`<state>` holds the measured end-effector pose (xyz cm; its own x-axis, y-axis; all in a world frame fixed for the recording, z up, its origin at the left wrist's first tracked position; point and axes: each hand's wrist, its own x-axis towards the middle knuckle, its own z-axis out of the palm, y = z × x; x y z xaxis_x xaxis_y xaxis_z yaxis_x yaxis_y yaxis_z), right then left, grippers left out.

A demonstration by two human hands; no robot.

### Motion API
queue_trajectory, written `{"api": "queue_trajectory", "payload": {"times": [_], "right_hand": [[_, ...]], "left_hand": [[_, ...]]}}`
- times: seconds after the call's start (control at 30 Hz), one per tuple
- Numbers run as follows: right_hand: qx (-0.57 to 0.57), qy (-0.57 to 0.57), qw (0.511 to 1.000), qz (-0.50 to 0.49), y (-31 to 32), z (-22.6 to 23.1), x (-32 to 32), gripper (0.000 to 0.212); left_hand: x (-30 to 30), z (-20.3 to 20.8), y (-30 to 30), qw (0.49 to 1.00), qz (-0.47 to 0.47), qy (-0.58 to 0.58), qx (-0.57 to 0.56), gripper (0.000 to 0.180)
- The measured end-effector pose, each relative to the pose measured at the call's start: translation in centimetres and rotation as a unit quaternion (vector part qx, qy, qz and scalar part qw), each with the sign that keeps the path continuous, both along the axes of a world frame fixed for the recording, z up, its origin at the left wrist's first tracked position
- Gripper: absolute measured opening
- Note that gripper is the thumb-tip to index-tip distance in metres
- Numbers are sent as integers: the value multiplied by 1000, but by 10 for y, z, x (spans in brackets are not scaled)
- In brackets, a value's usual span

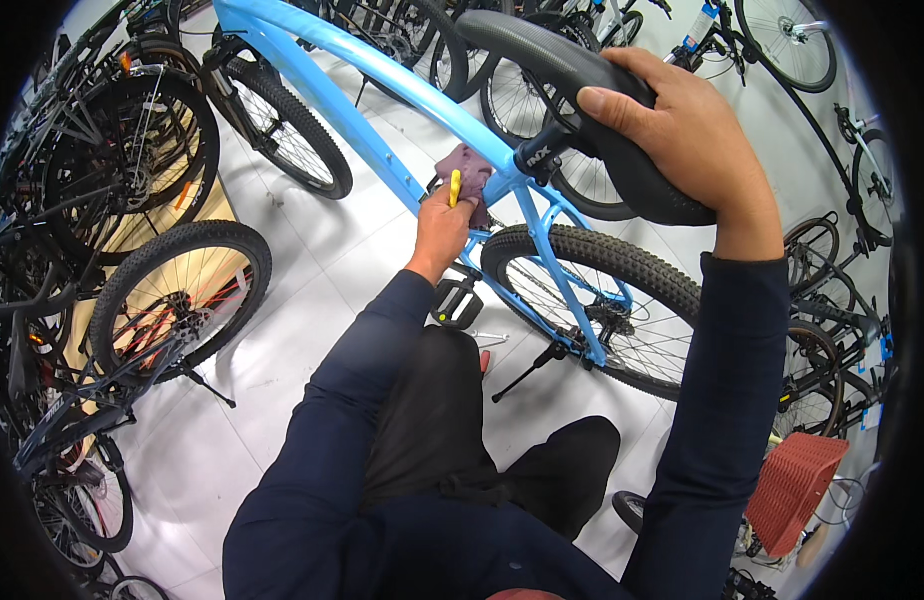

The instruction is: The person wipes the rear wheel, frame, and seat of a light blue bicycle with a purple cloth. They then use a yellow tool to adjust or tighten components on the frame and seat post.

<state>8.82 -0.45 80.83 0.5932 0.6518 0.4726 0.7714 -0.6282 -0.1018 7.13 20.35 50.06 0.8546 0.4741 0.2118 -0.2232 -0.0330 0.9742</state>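
A light blue bicycle frame (pixel 367 75) stands in front of me, its rear wheel (pixel 622 280) toward the right. My right hand (pixel 682 135) grips the rear of the black saddle (pixel 622 165), thumb on top and fingers over the far side. Low by the seat tube, my left hand (pixel 442 235) is closed on a mauve cloth (pixel 472 165) and a slim yellow object (pixel 455 187) whose kind I cannot make out. The cloth lies against the blue tubes. Below that hand is a black pedal (pixel 456 304); the left fingers are partly hidden.
On the tiled floor near my knee lie a silver spanner (pixel 494 337) and a small red item (pixel 485 360). The kickstand (pixel 530 373) is down. Other bicycles crowd both sides, including a loose-looking wheel (pixel 182 300) at left. A red basket (pixel 794 490) is at lower right.
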Motion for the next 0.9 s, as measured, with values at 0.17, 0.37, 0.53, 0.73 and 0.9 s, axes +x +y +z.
{"api": "queue_trajectory", "payload": {"times": [0.17, 0.37, 0.53, 0.73, 0.9], "right_hand": [[27, -11, 999, 13, 0, -4, 2, 63], [28, -13, 1000, 4, 0, -3, 0, 65], [29, -14, 999, -1, 1, -2, -3, 63], [41, -4, 999, 4, 1, -3, -5, 58], [37, 15, 999, 6, 1, -2, -3, 59]], "left_hand": [[5, 15, -17, 973, -55, -151, -168, 14], [10, -5, 9, 1000, 1, 16, 23, 21], [4, -12, 25, 989, -16, 102, 107, 17], [13, -9, 58, 948, 69, 62, 304, 18], [37, 0, 140, 829, 254, 68, 493, 13]]}}
